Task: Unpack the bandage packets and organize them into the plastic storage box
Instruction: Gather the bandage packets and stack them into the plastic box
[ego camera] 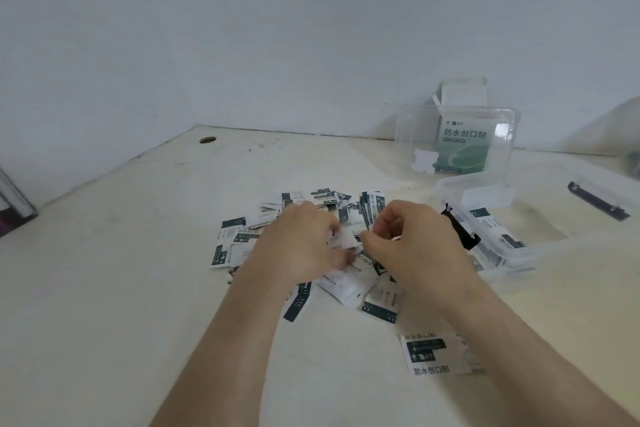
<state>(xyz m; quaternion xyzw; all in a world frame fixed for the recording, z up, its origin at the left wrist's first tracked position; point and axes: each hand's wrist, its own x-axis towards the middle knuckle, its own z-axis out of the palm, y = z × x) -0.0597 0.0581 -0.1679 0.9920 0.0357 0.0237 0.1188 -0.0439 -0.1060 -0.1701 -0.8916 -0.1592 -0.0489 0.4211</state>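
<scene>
L hand (301,243) and R hand (415,243) are both over the pile of bandage packets (242,243) spread mid table (138,288). The R hand's fingers are curled, w/ thumb and forefinger pinching the edge of a white packet (346,239) between the two hands. The L hand's fingers bend down onto the same packet; they're blurred, so can't tell if it grips. The plastic storage box (519,263) sits just right of the R hand, w/ its clear lid (415,135) standing up and a few packets inside. A bandage carton (462,95) stands behind the lid. One single packet (436,354) lies apart, nearer the person.
</scene>
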